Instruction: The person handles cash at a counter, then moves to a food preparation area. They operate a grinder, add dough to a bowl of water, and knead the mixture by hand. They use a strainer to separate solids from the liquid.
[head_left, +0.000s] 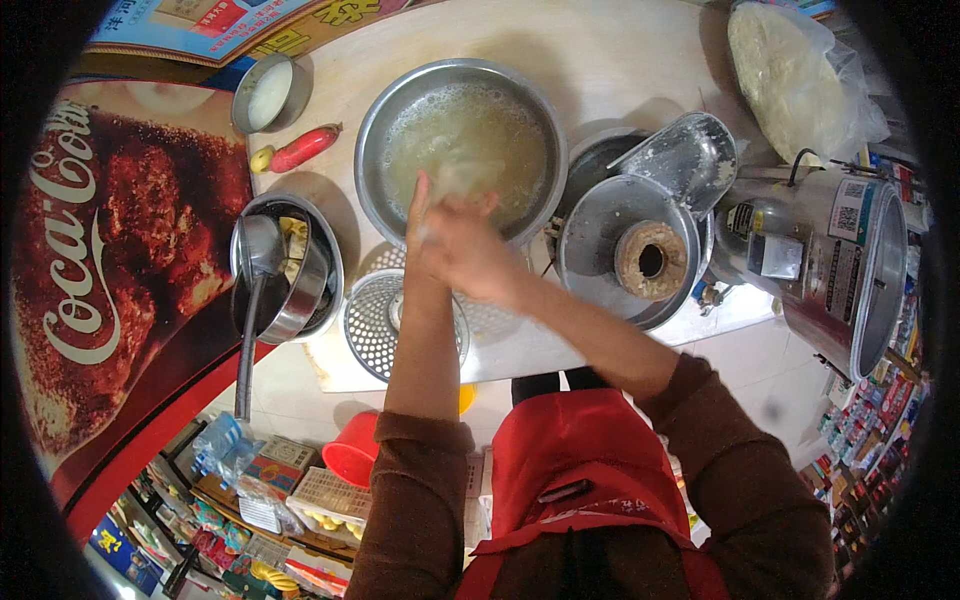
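Note:
A wide steel basin (556, 161) of cloudy, foamy liquid stands on the pale table, with a blurred pale mass at the liquid's middle. Over its near rim, my left hand (420, 206) points forward, thumb or finger raised. My right hand (469, 251) reaches across and touches or overlaps it; motion blur hides the fingers and whether anything is between them. Below my left forearm lies a perforated metal strainer (367, 330), partly covered. To the right, a round metal pan with a central tube (585, 225) sits beside a floury metal scoop (675, 161).
At left are nested steel bowls (334, 247) with a ladle (251, 322), a red-handled tool (304, 148) and a small bowl of white liquid (270, 94). At right stand a metal machine (810, 247) and a plastic bag of pale material (787, 82). A red bucket (352, 450) stands below the table.

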